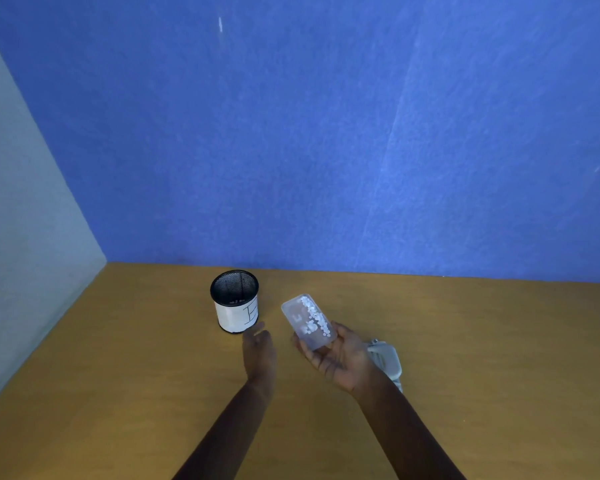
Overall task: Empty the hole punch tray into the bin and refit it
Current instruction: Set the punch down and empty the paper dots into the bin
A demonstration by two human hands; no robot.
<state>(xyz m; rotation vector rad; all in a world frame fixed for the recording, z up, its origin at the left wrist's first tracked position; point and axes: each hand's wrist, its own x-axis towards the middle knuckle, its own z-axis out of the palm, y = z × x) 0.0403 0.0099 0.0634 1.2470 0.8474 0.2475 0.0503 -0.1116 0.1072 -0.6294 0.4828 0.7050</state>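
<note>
My right hand (340,358) holds a clear plastic hole punch tray (307,320) by its near end, open side up, with several white paper dots lying inside. The tray points up and left, just right of the bin (235,301), a small black mesh cylinder wrapped in white paper that stands upright on the desk. My left hand (258,351) hovers just below and right of the bin with fingers loosely apart and nothing in it. The grey hole punch (387,362) lies on the desk behind my right wrist, partly hidden by it.
The wooden desk (118,375) runs to a blue wall (326,150) at the back and a pale wall (21,237) on the left.
</note>
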